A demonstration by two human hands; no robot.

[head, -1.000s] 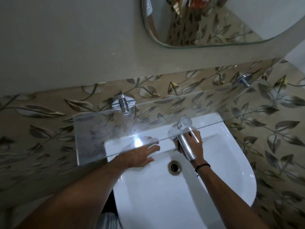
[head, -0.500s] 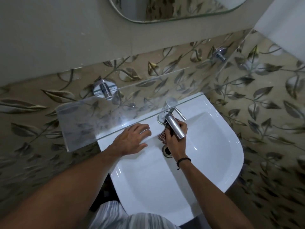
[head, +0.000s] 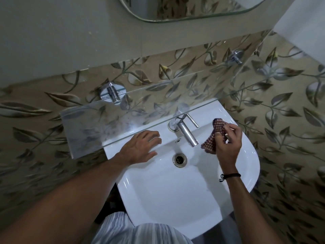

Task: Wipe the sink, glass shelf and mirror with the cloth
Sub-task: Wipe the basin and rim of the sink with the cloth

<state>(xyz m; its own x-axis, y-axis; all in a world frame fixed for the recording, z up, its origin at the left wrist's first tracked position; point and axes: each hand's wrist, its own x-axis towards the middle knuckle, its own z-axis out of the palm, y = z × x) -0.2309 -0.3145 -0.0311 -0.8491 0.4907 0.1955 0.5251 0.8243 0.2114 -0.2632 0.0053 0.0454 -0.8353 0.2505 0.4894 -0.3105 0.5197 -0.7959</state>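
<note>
Checkered cloth [head: 213,136] bunched in the gripping right hand [head: 228,143] beside the tap [head: 186,132]; left hand [head: 140,148] rests flat, loose-fingered, on the sink [head: 167,199].

The right hand [head: 228,145] is off the chrome tap spout [head: 187,133] it was wrapped around a second ago and now sits to the spout's right, apart from it, above the right side of the white ceramic sink [head: 175,199]. The maroon-and-white checked cloth [head: 213,136], barely visible behind the spout before, now shows almost whole, pinched in that hand's fingers. The round metal drain [head: 179,159], half hidden half a second ago, is uncovered. The left hand [head: 140,147] has bent its once-straight fingers.
</note>
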